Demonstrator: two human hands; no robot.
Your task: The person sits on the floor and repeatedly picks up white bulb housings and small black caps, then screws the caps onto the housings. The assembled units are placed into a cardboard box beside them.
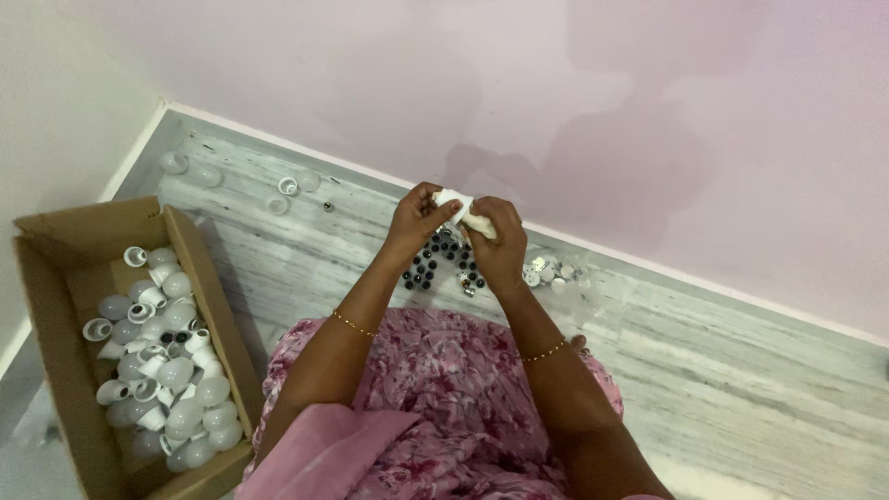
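Both hands meet up front, above the floor near the pink wall. Left hand (419,220) is clenched round one end of a small white bulb part (460,211), fingers curled over its top. Right hand (498,243) grips the other end, thumb pressed along it, so the part sits pinched between the two hands & mostly hidden; can't tell exactly what shape it is. Thin gold bangle on each wrist.

Landmark = the cluster of small black caps (443,262) on the grey marble-look floor (741,370). Hands hover right over that cluster, the white part just above its far edge. Just right of the cluster: a little heap of small silvery/white bits (548,272), close to the wall base. Well left of the cluster & further back: a few loose white bulb shells (287,190) scattered by the wall, 2 more nearer the corner. Far left of the cluster, nearer the person: open cardboard box (56,278), flaps up, holding lots of white bulb domes and bases (167,370) jumbled together, some w/ dark insides showing. Near side of the cluster: the person's lap in pink floral fabric (435,389), w/ a plain pink cloth over the left knee.
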